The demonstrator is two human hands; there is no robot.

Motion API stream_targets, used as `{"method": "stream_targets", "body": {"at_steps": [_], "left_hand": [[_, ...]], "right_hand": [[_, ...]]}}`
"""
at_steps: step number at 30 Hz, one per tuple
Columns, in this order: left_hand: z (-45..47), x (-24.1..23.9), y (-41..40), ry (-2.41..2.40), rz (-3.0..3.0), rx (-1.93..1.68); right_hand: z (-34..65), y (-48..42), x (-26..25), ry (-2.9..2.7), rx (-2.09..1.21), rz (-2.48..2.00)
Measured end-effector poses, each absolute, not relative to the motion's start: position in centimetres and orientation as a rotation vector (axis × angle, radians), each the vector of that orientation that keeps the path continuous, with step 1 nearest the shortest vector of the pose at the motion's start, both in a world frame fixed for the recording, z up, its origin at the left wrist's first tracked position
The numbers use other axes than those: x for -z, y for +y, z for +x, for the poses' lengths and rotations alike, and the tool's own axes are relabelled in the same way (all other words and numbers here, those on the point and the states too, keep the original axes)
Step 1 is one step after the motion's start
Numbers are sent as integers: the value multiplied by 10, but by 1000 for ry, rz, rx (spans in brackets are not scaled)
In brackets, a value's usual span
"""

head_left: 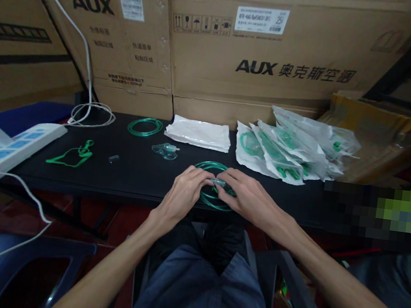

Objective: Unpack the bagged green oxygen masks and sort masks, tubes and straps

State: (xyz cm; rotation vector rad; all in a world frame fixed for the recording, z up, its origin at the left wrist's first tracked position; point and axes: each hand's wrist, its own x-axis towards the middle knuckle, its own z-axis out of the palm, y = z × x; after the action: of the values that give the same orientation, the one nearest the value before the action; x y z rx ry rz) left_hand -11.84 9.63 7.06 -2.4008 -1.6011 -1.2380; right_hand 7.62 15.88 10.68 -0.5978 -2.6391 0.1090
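Observation:
At the table's front edge, my left hand (186,187) and my right hand (247,195) meet over a coil of green tubing (211,165). Between their fingertips is a small clear plastic connector (218,181). My left thumb and fingers pinch its left end; my right fingers close around its right side, hiding part of it. Beyond my left hand lies a clear green oxygen mask (165,151). A second coil of green tubing (144,127) rests farther back. A flat white package (198,133) lies behind the coil in my hands.
Several clear-fronted packets (277,153) with green tubing are piled at the right. To the left lie a green strap (72,156), a small clear tube piece (114,159) and a white power strip (16,149). Cardboard boxes (208,73) wall off the back.

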Motion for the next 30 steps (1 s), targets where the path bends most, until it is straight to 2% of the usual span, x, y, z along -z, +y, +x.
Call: {"method": "stream_targets", "body": {"at_steps": [5, 7, 13, 20, 26, 30], "left_hand": [[-118, -70, 99, -1581, -2389, 1220], [-117, -71, 100, -1585, -2374, 1224], [-117, -76, 99, -1614, -2382, 1248], [-117, -73, 101, -1586, -2362, 1231], [-118, -74, 101, -1672, -2291, 1283], [-120, -73, 102, -1653, -2376, 1255]], "right_hand": [[77, 153, -111, -2712, 244, -595], [78, 153, -113, -2703, 198, -592], [78, 158, -115, -2596, -225, -655], [77, 152, -116, -2691, 280, -628], [86, 155, -119, -2578, -30, -805], [103, 160, -128, -2391, -189, -724]]}}
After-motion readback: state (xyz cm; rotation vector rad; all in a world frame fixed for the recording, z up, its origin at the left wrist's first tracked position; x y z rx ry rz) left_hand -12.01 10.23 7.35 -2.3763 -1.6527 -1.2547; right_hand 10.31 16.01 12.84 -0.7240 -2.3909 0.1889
